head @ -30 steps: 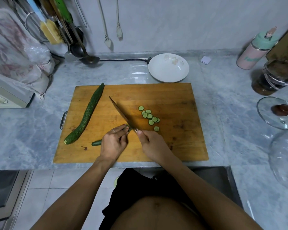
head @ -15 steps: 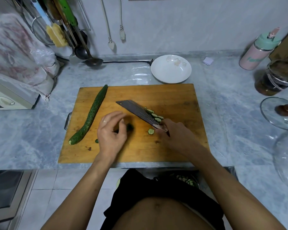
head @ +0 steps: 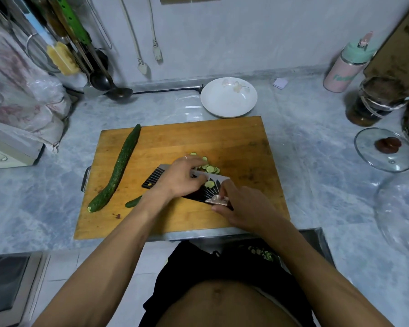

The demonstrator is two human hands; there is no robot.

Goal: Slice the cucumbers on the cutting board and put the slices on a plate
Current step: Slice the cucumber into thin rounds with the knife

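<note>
Here the knife [head: 189, 185] lies flat on the cutting board [head: 236, 142], its handle gripped in the right hand [head: 242, 207]. The left hand [head: 182, 178] reaches over the blade, its curled fingers [head: 200, 179] resting on the blade beside the cucumber slices [head: 209, 168], one slice sitting on the blade. A whole cucumber [head: 119, 167] lies at the board's left, a cut stub [head: 134, 202] near it. The white plate [head: 228, 97] sits on the counter [head: 316, 147] just behind the board.

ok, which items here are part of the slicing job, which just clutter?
Job: cutting board, whole cucumber, cucumber end, slices, knife, plate.
Clutter: ladle, pink bottle, glass lid, jar.
</note>
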